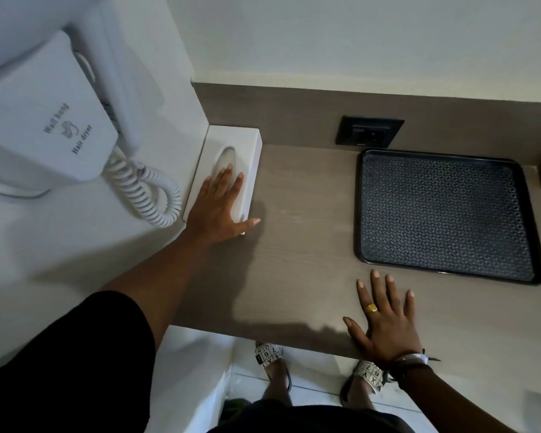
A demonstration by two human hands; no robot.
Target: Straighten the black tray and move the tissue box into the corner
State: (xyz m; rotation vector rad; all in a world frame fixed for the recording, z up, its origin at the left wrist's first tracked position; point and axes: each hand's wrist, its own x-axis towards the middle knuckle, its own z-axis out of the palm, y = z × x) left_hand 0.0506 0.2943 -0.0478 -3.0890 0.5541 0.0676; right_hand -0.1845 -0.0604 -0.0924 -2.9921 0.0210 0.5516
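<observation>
Hair dryer [53,120]: fixed on the side wall left of the tissue box, its coiled cord [144,195] hanging just beside the box's left edge.
Left hand [222,207]: your palm lies flat and spread on top of the tissue box, fingers reaching the oval slot, thumb out past the near right corner. It presses down, it does not clamp.
Tissue box [231,164]: white, lying flat on the counter [294,245], its left side against the side wall and its far end looking tight to the back panel, so you appear to have it in the corner already.
How the box handles: likely light and stiff-walled, the top thin around the slot. It should slide easily on the smooth counter, so push from the rim or hold the long sides and spare the middle.
What the box holds: no tissue shows at the slot; you cannot tell how full it is.
Socket [369,131]: dark plate in the back panel, right of the box and behind the tray.
Right hand [384,314]: open and flat on the counter, holding nothing, well right of the box and just in front of the tray.
Tray [444,214]: black, shallow, patterned floor, well right of the box, nothing in it. Its edges look close to square with the back panel. Likely rigid and light; take it by the raised rim.
</observation>
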